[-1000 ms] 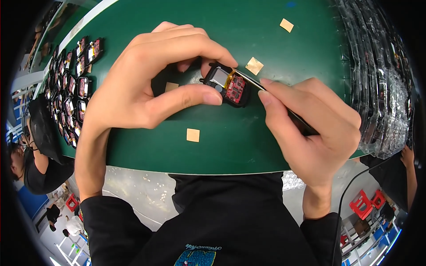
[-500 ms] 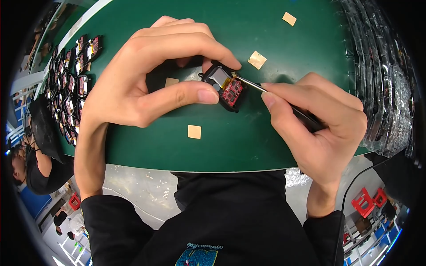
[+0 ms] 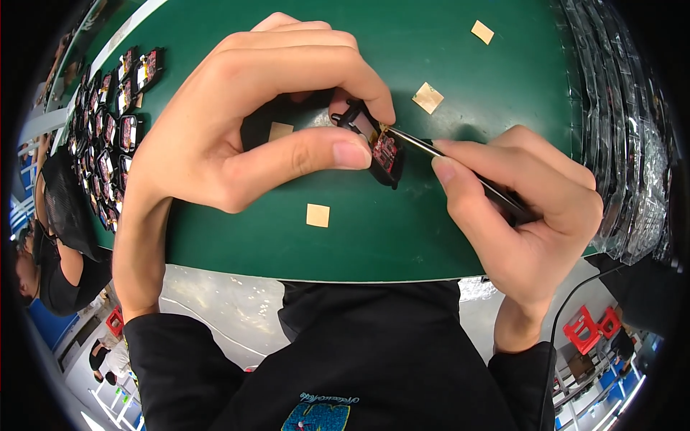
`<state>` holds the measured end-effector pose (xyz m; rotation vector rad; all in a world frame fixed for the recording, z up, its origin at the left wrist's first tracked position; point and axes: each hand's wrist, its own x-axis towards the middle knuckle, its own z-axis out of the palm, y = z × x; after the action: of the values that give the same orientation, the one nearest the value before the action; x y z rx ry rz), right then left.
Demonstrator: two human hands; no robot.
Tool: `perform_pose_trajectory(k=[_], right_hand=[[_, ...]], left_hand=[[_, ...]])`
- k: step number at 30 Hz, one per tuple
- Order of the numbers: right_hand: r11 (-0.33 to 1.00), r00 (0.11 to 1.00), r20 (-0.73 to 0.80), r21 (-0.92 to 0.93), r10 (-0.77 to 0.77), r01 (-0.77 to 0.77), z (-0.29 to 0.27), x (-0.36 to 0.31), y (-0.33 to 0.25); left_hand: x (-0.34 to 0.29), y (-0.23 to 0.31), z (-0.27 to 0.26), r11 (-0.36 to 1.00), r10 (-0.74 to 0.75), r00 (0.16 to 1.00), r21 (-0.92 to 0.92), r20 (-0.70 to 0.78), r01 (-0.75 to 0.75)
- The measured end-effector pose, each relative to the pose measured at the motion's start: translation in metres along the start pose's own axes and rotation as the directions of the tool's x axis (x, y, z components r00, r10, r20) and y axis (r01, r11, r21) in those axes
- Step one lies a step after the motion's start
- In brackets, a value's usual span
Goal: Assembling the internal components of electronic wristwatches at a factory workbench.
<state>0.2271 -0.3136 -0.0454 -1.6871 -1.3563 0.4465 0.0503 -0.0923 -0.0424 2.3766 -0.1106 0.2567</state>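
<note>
Between the thumb and fingers of my left hand (image 3: 280,108) is a small black device housing (image 3: 389,171), tilted above the table. A red circuit board (image 3: 386,149) shows in its open side, beside a silvery battery-like block that my fingers partly hide. My right hand (image 3: 525,201) is closed on dark tweezers (image 3: 496,190) held like a pen. Their thin metal tip touches or almost touches a small yellowish piece at the board's upper edge; whether the tip grips it I cannot tell.
Small tan squares (image 3: 318,215) lie scattered on the green tabletop (image 3: 244,248). Many similar open black housings (image 3: 149,68) are grouped at the left. Stacked clear plastic trays (image 3: 632,144) line the right edge. A person in black (image 3: 61,266) is beyond the left side.
Both hands and the housing have shifted slightly right in view. The housing is turned more edge-on, so less of its battery-like block shows. The tweezer tip stays at the board's upper edge.
</note>
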Motion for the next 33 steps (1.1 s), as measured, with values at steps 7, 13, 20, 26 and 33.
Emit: perform_pose_trajectory(k=[7, 13, 20, 26, 33], right_hand=[[0.999, 1.0, 0.006, 0.046, 0.027, -0.027, 0.0007, 0.0008, -0.001], [0.999, 1.0, 0.01, 0.035, 0.025, -0.026, -0.0014, 0.0014, -0.0015], [0.999, 1.0, 0.021, 0.038, -0.001, 0.0, -0.0011, 0.0001, -0.0003], [1.0, 0.999, 0.037, 0.021, 0.005, -0.006, -0.0026, 0.0006, -0.0016], [1.0, 1.0, 0.026, 0.012, -0.013, 0.013, 0.0016, 0.0005, -0.0018]], left_hand=[[-0.0014, 0.0021, -0.0073, 0.995, -0.098, 0.994, -0.018, 0.051, 0.099], [0.0007, 0.0025, -0.0071, 0.995, -0.1, 0.994, -0.024, 0.05, 0.101], [0.0009, -0.0002, -0.007, 0.999, -0.029, 0.998, -0.026, 0.058, 0.03], [0.0, 0.0008, -0.0083, 0.998, -0.051, 0.997, -0.04, 0.063, 0.053], [0.0001, 0.0029, -0.0055, 0.999, -0.034, 0.998, -0.004, 0.045, 0.034]])
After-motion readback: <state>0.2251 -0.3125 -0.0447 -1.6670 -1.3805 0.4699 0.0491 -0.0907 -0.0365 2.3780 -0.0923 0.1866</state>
